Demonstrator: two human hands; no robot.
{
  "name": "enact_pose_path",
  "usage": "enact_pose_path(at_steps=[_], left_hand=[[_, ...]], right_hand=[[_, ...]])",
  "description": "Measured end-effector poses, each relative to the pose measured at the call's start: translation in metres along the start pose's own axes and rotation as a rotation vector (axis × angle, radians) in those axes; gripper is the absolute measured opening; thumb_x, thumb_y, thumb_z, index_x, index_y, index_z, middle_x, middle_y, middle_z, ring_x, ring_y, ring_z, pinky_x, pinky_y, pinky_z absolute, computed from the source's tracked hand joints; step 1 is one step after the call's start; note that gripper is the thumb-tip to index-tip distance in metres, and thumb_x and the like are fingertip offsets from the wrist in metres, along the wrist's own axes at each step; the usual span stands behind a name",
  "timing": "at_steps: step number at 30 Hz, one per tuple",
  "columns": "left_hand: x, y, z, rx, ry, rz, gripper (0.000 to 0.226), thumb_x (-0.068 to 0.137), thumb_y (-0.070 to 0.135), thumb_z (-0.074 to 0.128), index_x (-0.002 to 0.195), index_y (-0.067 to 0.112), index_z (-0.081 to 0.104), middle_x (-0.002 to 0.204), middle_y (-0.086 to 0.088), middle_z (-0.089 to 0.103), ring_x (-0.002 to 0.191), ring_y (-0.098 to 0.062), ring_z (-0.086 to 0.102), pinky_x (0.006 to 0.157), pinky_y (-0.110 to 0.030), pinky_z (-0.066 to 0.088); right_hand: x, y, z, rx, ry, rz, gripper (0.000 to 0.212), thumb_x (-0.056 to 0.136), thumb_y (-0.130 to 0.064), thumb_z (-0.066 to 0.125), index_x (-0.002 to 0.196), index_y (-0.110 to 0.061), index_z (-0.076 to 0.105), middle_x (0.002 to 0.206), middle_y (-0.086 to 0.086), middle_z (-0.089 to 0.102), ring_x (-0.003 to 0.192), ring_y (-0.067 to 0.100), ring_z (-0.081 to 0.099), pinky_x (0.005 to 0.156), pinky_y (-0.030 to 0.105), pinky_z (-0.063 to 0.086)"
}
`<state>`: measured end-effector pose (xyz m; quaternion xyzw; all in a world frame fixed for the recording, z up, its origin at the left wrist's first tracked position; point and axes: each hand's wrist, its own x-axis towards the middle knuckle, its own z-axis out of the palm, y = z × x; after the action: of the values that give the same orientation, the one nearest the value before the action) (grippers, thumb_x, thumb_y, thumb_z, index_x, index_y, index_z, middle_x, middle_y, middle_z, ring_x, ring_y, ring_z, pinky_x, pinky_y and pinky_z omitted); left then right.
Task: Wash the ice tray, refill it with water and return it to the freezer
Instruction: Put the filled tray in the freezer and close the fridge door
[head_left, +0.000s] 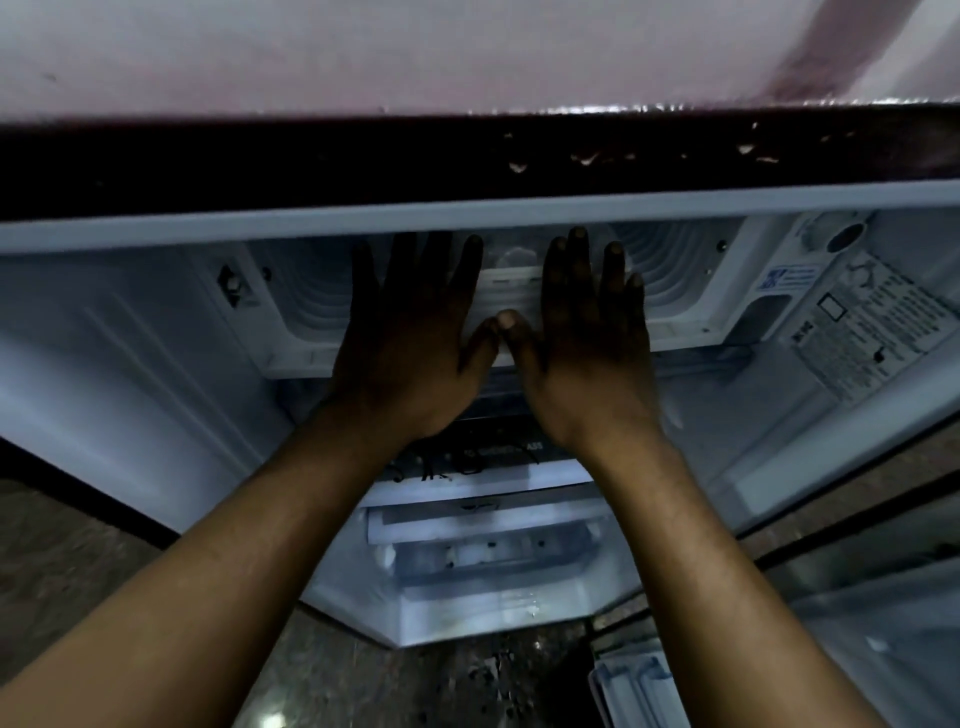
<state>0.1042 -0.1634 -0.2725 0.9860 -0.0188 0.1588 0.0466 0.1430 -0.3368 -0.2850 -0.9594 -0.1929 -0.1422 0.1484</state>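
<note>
The white ice tray (511, 293) lies at the mouth of the freezer compartment (680, 291), at the top of the open fridge. Only a narrow strip of it shows between my hands. My left hand (410, 338) lies over its left part with fingers stretched out flat and the thumb at the front edge. My right hand (587, 338) covers the right part the same way, its thumb touching the left thumb at the tray's front rim. Whether the tray holds water is hidden.
The fridge's dark top edge (311, 166) runs across above the freezer. Below my wrists are a glass shelf (483, 457) and white drawers (483, 551). A printed label (857, 322) is on the inner wall at the right. Speckled stone floor (78, 545) lies below.
</note>
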Motion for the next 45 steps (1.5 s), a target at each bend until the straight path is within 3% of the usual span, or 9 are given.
enact_pose_path(at_steps=[6, 11, 14, 17, 22, 27, 31, 37, 45], left_hand=[[-0.020, 0.008, 0.007, -0.021, 0.027, -0.079, 0.076, 0.105, 0.061, 0.026, 0.170, 0.021, 0.020, 0.172, -0.016, 0.030, 0.159, -0.042, 0.024, 0.128, -0.063, 0.005], [-0.031, 0.007, 0.004, -0.193, -0.171, -0.118, 0.085, 0.102, 0.076, 0.002, 0.164, 0.026, 0.030, 0.163, -0.017, 0.046, 0.147, -0.044, 0.045, 0.117, -0.067, 0.038], [-0.042, 0.008, -0.002, -0.071, -0.212, -0.089, 0.074, 0.106, 0.067, 0.023, 0.170, 0.033, 0.010, 0.173, -0.014, 0.029, 0.158, -0.042, 0.026, 0.129, -0.066, 0.014], [-0.053, 0.011, -0.014, -0.040, -0.286, -0.063, 0.089, 0.101, 0.068, 0.035, 0.169, 0.031, -0.010, 0.176, -0.014, 0.016, 0.162, -0.039, 0.012, 0.130, -0.057, -0.004], [-0.062, 0.017, -0.027, -0.073, -0.412, -0.091, 0.101, 0.094, 0.076, 0.032, 0.167, 0.030, -0.019, 0.179, -0.011, -0.007, 0.164, -0.036, -0.008, 0.131, -0.056, -0.011], [-0.071, 0.026, -0.053, -0.063, -0.589, -0.086, 0.110, 0.092, 0.085, 0.036, 0.168, 0.027, -0.018, 0.177, -0.004, -0.022, 0.164, -0.032, -0.015, 0.131, -0.058, 0.002], [-0.080, 0.034, -0.069, 0.013, -0.775, 0.026, 0.111, 0.089, 0.093, 0.029, 0.168, 0.030, -0.015, 0.176, -0.003, -0.026, 0.163, -0.032, -0.021, 0.129, -0.064, -0.006], [-0.111, 0.066, -0.103, 0.053, -0.679, 0.312, 0.110, 0.076, 0.088, -0.003, 0.166, 0.028, -0.022, 0.174, -0.004, -0.030, 0.158, -0.029, -0.033, 0.126, -0.061, -0.020], [-0.124, 0.102, -0.143, 0.012, -0.506, 0.494, 0.103, 0.086, 0.088, 0.005, 0.166, 0.030, -0.021, 0.172, -0.003, -0.033, 0.155, -0.035, -0.037, 0.124, -0.064, -0.021]], right_hand=[[-0.024, -0.001, -0.001, 0.004, -0.020, 0.027, 0.088, 0.105, -0.070, 0.007, 0.169, -0.010, 0.002, 0.176, 0.015, 0.002, 0.162, 0.035, -0.009, 0.131, 0.051, -0.007], [-0.035, -0.008, -0.014, 0.073, -0.130, 0.093, 0.099, 0.097, -0.079, -0.003, 0.168, -0.010, -0.001, 0.176, 0.016, 0.000, 0.163, 0.032, -0.009, 0.130, 0.047, -0.011], [-0.038, -0.010, -0.020, 0.091, -0.209, 0.128, 0.099, 0.099, -0.078, 0.006, 0.167, -0.007, -0.005, 0.175, 0.019, -0.002, 0.163, 0.032, -0.007, 0.131, 0.048, -0.007], [-0.050, -0.015, -0.029, 0.076, -0.296, 0.143, 0.100, 0.099, -0.077, 0.007, 0.167, -0.006, -0.008, 0.175, 0.019, -0.005, 0.163, 0.031, -0.009, 0.131, 0.045, -0.011], [-0.072, -0.026, -0.052, 0.039, -0.464, 0.186, 0.097, 0.100, -0.077, 0.009, 0.165, -0.009, -0.016, 0.173, 0.012, -0.021, 0.161, 0.028, -0.019, 0.126, 0.040, -0.017], [-0.096, -0.030, -0.075, 0.055, -0.479, 0.252, 0.100, 0.099, -0.078, 0.006, 0.166, -0.005, -0.008, 0.175, 0.016, -0.011, 0.162, 0.029, -0.014, 0.128, 0.042, -0.016], [-0.125, -0.038, -0.108, 0.106, -0.453, 0.311, 0.096, 0.101, -0.075, 0.010, 0.167, -0.006, -0.006, 0.176, 0.013, -0.010, 0.162, 0.026, -0.016, 0.129, 0.041, -0.015], [-0.167, -0.055, -0.158, 0.140, -0.405, 0.347, 0.107, 0.087, -0.082, -0.005, 0.167, -0.010, -0.010, 0.175, 0.010, -0.017, 0.160, 0.023, -0.022, 0.126, 0.037, -0.020], [-0.214, -0.065, -0.233, 0.063, -0.266, 0.463, 0.094, 0.102, -0.076, 0.018, 0.168, -0.014, -0.007, 0.176, 0.007, -0.015, 0.160, 0.025, -0.023, 0.130, 0.043, -0.012]])
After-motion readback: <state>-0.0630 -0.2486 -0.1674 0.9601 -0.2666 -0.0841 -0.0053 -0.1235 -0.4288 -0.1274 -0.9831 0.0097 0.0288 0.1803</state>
